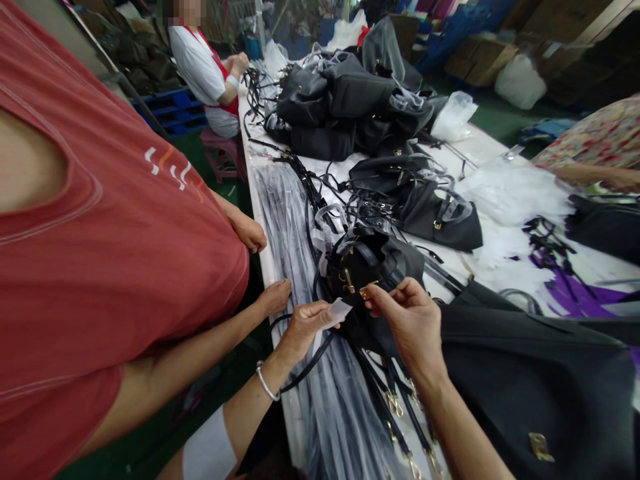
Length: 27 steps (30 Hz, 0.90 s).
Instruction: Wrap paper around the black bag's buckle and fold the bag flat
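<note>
Hardware work on a black handbag (pixel 373 263) is the step in hand, as I judge it: the bag sits on the table (pixel 480 150) just ahead of both hands, its gold clasp fittings facing the wearer. The left hand (pixel 303 327), a bracelet at its wrist, pinches a small translucent film slip (pixel 339 311) between thumb and fingers. The right hand (pixel 413 319) is closed in a fingertip pinch on a small gold metal fitting (pixel 369 292) at the bag's front. The slip's edge lies just beside that fitting, not yet on it. The next move likely calls for fine alignment of slip and fitting with the pinch kept steady. A co-worker's hand (pixel 274 297) rests on the table edge to the left, apart from both. Loose black straps (pixel 395 407) with gold snap hooks lie below the bag.
</note>
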Motion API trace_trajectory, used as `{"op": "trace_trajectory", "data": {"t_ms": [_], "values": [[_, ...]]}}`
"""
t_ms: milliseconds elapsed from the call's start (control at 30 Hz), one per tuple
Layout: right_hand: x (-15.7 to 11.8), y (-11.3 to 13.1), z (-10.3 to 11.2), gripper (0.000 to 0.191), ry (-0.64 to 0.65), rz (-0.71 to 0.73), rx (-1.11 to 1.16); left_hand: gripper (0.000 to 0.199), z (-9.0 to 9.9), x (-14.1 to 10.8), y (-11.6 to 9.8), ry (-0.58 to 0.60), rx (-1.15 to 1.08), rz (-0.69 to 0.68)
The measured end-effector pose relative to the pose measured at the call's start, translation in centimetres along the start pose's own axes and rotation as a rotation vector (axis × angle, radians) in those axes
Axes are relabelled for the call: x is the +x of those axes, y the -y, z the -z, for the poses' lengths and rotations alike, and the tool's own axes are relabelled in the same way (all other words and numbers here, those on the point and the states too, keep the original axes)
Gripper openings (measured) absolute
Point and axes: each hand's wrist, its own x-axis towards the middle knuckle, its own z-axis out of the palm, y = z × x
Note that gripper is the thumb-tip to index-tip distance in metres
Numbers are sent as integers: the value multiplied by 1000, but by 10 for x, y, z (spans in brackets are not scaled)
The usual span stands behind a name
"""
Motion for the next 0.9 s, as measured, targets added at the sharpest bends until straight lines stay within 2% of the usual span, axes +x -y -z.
{"op": "trace_trajectory", "data": {"t_ms": [200, 367, 533, 667, 900], "values": [[6, -9, 5, 42, 47, -72, 53, 44, 1, 3, -8, 24, 81, -2], [6, -9, 4, 44, 143, -130, 93, 36, 1, 6, -15, -21, 195, -9], [6, -14, 1, 44, 75, -80, 57, 34, -4, 11, -11, 13, 187, -18], [7, -17, -1, 47, 65, -97, 60, 35, -12, 15, -13, 26, 141, -7], [7, -28, -2, 42, 39, -91, 39, 31, -20, 17, -11, -5, 23, -17]]}}
